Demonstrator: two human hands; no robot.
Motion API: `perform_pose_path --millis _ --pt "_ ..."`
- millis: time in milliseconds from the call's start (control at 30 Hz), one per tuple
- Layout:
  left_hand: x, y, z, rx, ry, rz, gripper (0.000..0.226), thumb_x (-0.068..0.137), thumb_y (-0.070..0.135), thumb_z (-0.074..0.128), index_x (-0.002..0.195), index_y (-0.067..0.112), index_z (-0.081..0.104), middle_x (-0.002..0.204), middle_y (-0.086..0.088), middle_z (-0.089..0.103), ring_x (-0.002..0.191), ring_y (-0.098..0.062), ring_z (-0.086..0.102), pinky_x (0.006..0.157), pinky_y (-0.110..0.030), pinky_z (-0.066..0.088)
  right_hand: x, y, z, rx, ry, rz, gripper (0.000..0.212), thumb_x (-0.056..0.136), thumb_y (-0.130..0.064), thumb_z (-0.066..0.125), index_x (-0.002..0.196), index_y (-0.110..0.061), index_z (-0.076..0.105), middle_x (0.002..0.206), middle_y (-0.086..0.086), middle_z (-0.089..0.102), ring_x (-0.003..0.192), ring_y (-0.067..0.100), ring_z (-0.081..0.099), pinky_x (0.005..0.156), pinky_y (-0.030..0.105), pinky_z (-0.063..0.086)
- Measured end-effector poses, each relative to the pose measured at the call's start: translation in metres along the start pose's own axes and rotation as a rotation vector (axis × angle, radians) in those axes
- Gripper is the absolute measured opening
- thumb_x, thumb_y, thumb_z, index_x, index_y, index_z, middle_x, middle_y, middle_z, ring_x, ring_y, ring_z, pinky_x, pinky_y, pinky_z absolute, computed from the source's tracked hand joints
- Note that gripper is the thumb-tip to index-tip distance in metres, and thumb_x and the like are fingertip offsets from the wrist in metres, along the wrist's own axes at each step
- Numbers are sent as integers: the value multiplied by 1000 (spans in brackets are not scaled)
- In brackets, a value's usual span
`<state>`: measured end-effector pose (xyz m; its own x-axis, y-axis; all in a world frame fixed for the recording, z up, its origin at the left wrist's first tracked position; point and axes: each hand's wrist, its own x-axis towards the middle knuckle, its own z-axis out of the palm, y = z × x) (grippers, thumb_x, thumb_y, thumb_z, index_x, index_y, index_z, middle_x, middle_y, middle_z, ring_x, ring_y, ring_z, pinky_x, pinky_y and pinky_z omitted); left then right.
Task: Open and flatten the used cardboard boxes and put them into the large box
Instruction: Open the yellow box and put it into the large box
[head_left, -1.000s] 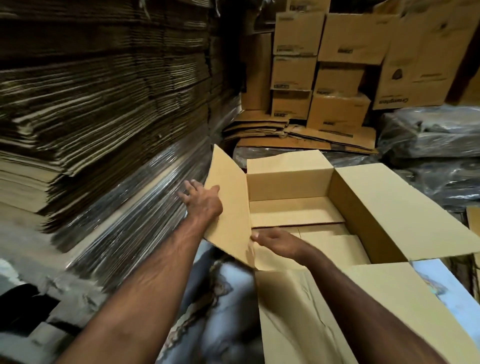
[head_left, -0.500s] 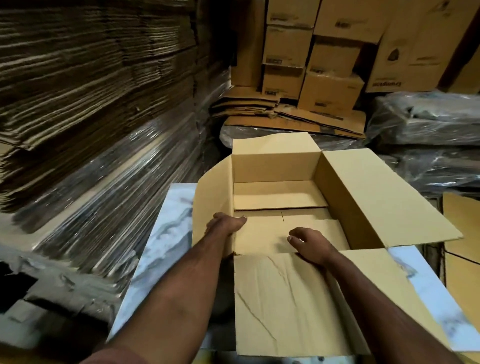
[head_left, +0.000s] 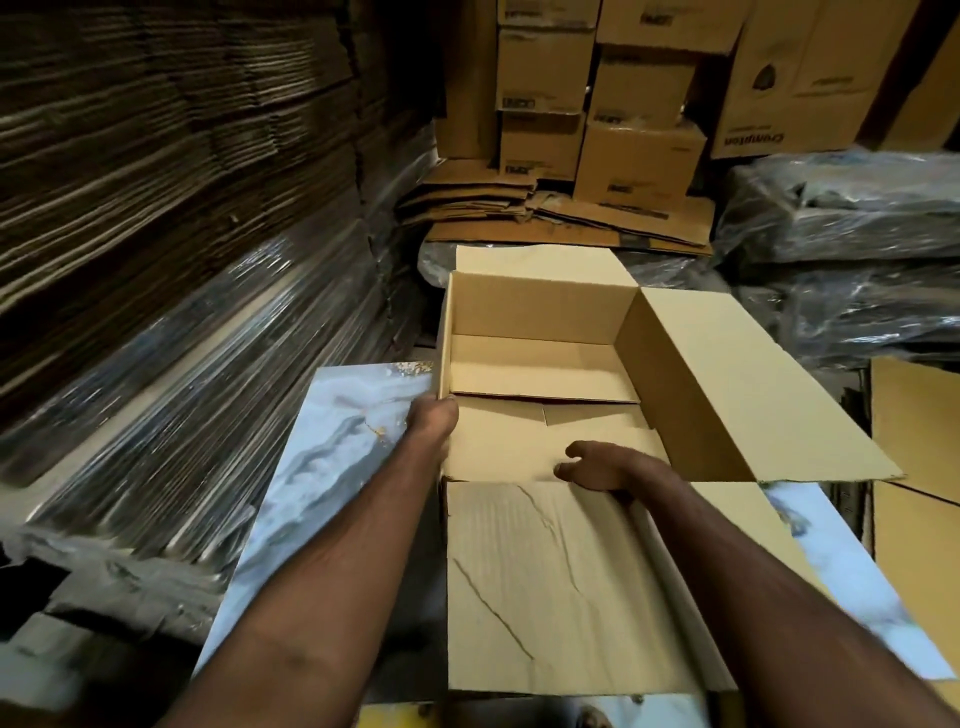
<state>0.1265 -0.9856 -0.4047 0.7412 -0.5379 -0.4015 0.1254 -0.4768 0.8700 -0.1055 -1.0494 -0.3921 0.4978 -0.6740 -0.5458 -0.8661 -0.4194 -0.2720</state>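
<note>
Box (head_left: 545, 364) stands upright on marble surface (head_left: 332, 457), top flaps opened, not yet flattened. Left wall gripped by left hand (head_left: 434, 418); right hand (head_left: 597, 465) inside, fingers loosely curled, nothing held. Flattening & stowing left.

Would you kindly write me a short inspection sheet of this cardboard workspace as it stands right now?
Surface: marble-patterned board under the box.
Job's things: open cardboard box, flaps spread, loose cardboard pieces lying inside; near flap creased.
Clutter: flattened cartons piled behind.
Grippers: left hand grips the box's left wall; right hand rests at the near edge, fingers loosely curled.
Cables: nothing seen.
Surroundings: wrapped cardboard sheet stacks left, stacked boxes behind, plastic-covered bundles right.
</note>
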Motion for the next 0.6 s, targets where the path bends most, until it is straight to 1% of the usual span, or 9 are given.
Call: perform_pose_path --millis 67,133,200,267,300,400,433,500,600 --pt "-13 11 1 -56 -9 20 31 86 11 60 115 6 68 105 -14 72 93 -32 69 87 -48 58 6 0 -12 -117 -72 61 73 99 -55 44 156 -14 23 162 8 25 148 29 27 118 42 26" --pt "-31 24 -1 -146 -40 69 26 89 6 60 114 6 69 99 -11 73 86 -28 69 82 -42 59 13 0 -21 -188 -95 102 85 95 -61 46 159 -19 8 165 10 12 150 33 20 119 47 23" --pt "-51 38 -5 -203 -80 133 25 93 3 58 116 4 67 96 -12 72 79 -25 67 72 -35 58 15 -4 -29 -194 -72 104 93 92 -66 47 159 -26 -5 166 13 -7 151 37 12 120 50 20" --pt "-65 48 -8 -252 -115 182 24 95 1 55 116 4 66 97 -14 70 75 -23 65 61 -27 57 16 -8 -37 -236 -43 89 98 90 -71 45 157 -28 -11 164 13 -17 151 39 5 119 52 17" --pt "-73 54 -9 -281 -130 213 25 95 -1 53 117 4 65 99 -15 70 74 -22 64 59 -25 56 21 -10 -39 -255 -47 97 99 88 -74 43 157 -28 -10 163 13 -19 151 40 3 119 53 16" --pt "-95 74 -11 -353 -186 283 27 96 0 54 120 5 65 103 -17 71 74 -20 66 67 -30 59 36 -9 -37 -237 -83 133 98 80 -78 39 158 -27 9 164 16 -7 149 45 9 114 56 22" --pt "-100 80 -12 -377 -206 296 28 97 1 54 122 7 64 104 -15 71 76 -20 67 69 -31 59 37 -9 -36 -241 -66 141 97 79 -79 35 158 -28 8 164 16 -10 150 45 5 115 60 20" --pt "-106 89 -13 -404 -242 302 31 98 5 55 129 8 61 110 -14 71 87 -22 70 79 -37 60 30 -14 -40 -241 3 149 92 88 -76 30 157 -29 -7 162 10 -21 151 41 -6 117 64 14" --pt "-110 100 -15 -418 -240 281 35 98 8 57 133 10 59 114 -14 71 102 -29 69 89 -48 57 25 -17 -57 -255 33 128 86 91 -71 29 156 -31 -11 163 7 -23 151 39 -5 117 66 13"
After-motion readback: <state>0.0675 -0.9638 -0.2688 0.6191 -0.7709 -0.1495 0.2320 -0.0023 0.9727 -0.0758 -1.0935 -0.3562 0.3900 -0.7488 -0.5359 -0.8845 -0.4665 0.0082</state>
